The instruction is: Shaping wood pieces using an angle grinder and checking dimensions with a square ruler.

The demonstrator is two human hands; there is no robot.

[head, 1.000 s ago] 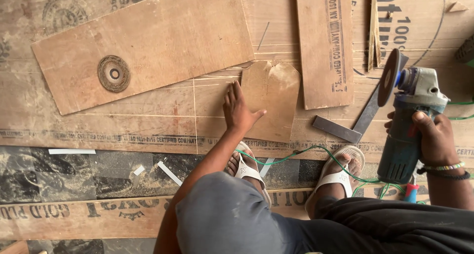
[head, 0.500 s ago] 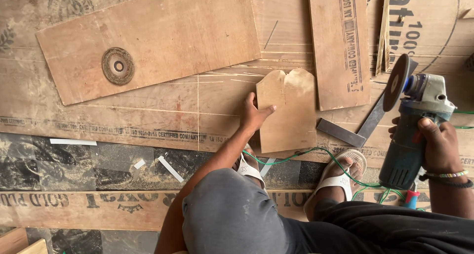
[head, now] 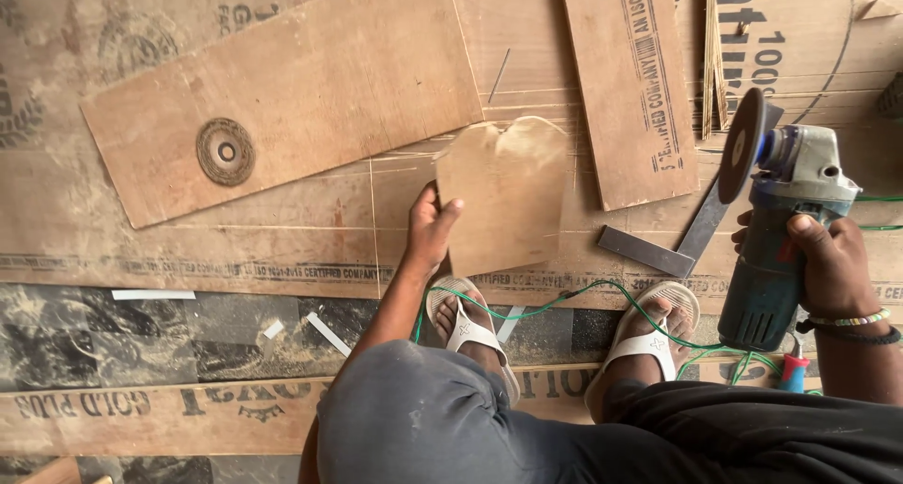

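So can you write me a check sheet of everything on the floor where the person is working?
Surface: plywood sheets cover the floor, dusty and scored with cut lines.
Job's things: a small cut wood piece with a rounded top; an angle grinder with a dark disc.
Clutter: a spare grinding disc on a board, a metal square, a nail, white strips.
Hands: left hand grips the wood piece's edge; right hand holds the grinder.
Cables: green wire loops past the sandals.
Surroundings: nothing seen beyond more boards.

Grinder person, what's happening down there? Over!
Left hand grips heart-shaped plywood piece. Right hand holds angle grinder. Metal square lies between.
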